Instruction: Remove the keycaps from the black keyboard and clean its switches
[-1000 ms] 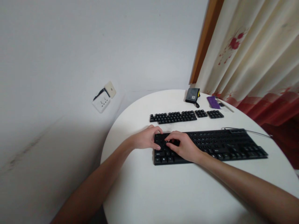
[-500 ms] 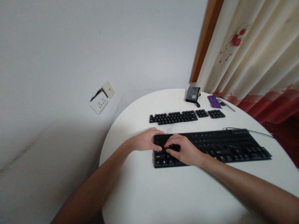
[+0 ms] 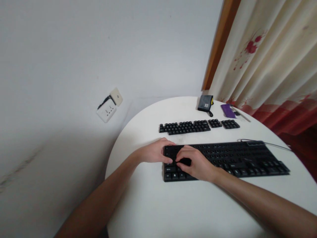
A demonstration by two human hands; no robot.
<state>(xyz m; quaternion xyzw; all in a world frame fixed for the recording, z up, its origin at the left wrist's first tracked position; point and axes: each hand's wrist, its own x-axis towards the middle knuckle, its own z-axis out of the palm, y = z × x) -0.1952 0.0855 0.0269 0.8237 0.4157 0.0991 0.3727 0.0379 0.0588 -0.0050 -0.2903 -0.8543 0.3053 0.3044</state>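
Observation:
A black keyboard (image 3: 237, 164) lies on the white round table, many keycaps off its upper rows while the bottom rows still carry theirs. My left hand (image 3: 156, 151) grips its left end, thumb on top near the left keys and fingers behind the back edge. Over the left part of the keyboard, my right hand (image 3: 194, 162) is closed in a pinch, thumb and forefinger meeting on a keycap that the fingertips mostly hide. Behind the keyboard, loose black keycaps (image 3: 189, 127) are laid out in rows, with a small block (image 3: 215, 123) and another block (image 3: 230, 124) to their right.
On the table's (image 3: 148, 201) far side lie a grey pouch (image 3: 205, 103), a purple cloth (image 3: 228, 110) and a thin pale stick (image 3: 242, 115). The keyboard cable (image 3: 274, 144) runs off right. A wall socket (image 3: 106, 110) is at left, a curtain (image 3: 269, 66) at right.
My right fingertips have come closer together and slightly lower at the keyboard's left part. My left hand keeps its grip on the keyboard. The whole view has shifted slightly.

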